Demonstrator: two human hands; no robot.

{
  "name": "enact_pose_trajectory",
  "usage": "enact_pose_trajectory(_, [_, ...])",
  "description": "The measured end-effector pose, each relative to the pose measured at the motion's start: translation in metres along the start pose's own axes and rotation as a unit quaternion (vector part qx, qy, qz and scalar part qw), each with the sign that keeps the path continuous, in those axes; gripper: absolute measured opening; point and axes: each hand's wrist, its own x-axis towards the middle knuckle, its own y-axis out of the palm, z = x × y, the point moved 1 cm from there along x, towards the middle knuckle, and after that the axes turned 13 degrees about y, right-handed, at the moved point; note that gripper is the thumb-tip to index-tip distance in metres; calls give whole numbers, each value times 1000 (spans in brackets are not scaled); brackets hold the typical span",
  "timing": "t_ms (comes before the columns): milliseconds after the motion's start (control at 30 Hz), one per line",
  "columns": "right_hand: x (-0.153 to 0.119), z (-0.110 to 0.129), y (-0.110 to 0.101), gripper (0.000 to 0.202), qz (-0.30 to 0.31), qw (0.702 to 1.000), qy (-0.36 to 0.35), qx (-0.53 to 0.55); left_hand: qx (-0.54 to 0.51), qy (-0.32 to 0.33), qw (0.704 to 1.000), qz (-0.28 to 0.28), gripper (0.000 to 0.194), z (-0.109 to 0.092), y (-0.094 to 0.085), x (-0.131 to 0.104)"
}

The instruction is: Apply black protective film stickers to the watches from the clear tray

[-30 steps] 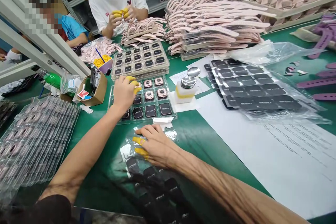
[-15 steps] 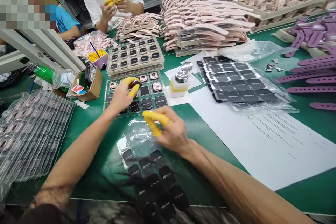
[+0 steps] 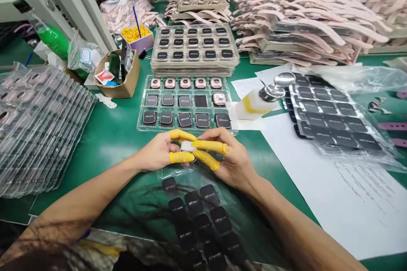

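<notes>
A small watch case (image 3: 187,146), its pale face up, sits between my hands over the green table. My left hand (image 3: 163,151) grips it with thumb and forefinger in yellow finger cots. My right hand (image 3: 227,156), also in yellow cots, touches its right side with finger and thumb brought together; whether they pinch a film is too small to tell. Just beyond lies a clear tray (image 3: 144,112) of pink-framed and black-covered watch cases. Below my hands is a clear sheet with black square stickers (image 3: 203,226).
A pump bottle (image 3: 254,103) stands right of the tray. Farther right are black sticker sheets (image 3: 333,112) and paper (image 3: 305,165). Stacked trays (image 3: 41,135) and a cardboard box (image 3: 119,87) stand left. Pink straps (image 3: 302,21) are piled behind; people sit across the table.
My left hand has come back from the tray with the watch case, and my right hand has closed in to meet it. The view has shifted, lowering towards the table.
</notes>
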Motion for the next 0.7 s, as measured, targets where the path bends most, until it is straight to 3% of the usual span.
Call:
enact_pose_trajectory(133, [-1, 5, 1, 9, 15, 1000, 9, -18, 20, 15, 1000, 5, 55, 2, 0, -1])
enact_pose_trajectory(267, [-1, 10, -5, 13, -13, 985, 135, 109, 14, 29, 999, -35, 63, 0, 0, 0])
enact_pose_trajectory(333, [-2, 9, -9, 19, 72, 974, 183, 116, 6, 38, 996, -77, 63, 0, 0, 1])
enact_pose_trajectory(400, [-2, 7, -13, 20, 173, 969, 178, 11, 1, 51, 993, -110, 65, 1, 1, 2])
enact_pose_trajectory(433, [-2, 4, -14, 20, 187, 967, 159, -64, 0, 60, 990, -124, 67, 2, 1, 3])
enact_pose_trajectory(467, [-2, 2, -16, 21, 169, 968, 135, -131, -1, 69, 988, -137, 68, 2, 1, 4])
enact_pose_trajectory(533, [-2, -4, -20, 24, 53, 967, 91, -231, -2, 83, 983, -162, 69, 4, 2, 4])
enact_pose_trajectory(600, [-2, -11, -23, 26, -50, 947, 77, -308, -6, 89, 979, -182, 67, 5, 2, 4])
enact_pose_trajectory(700, [-1, -17, -26, 24, -85, 918, 73, -381, -18, 90, 979, -182, 67, 7, 3, 4])
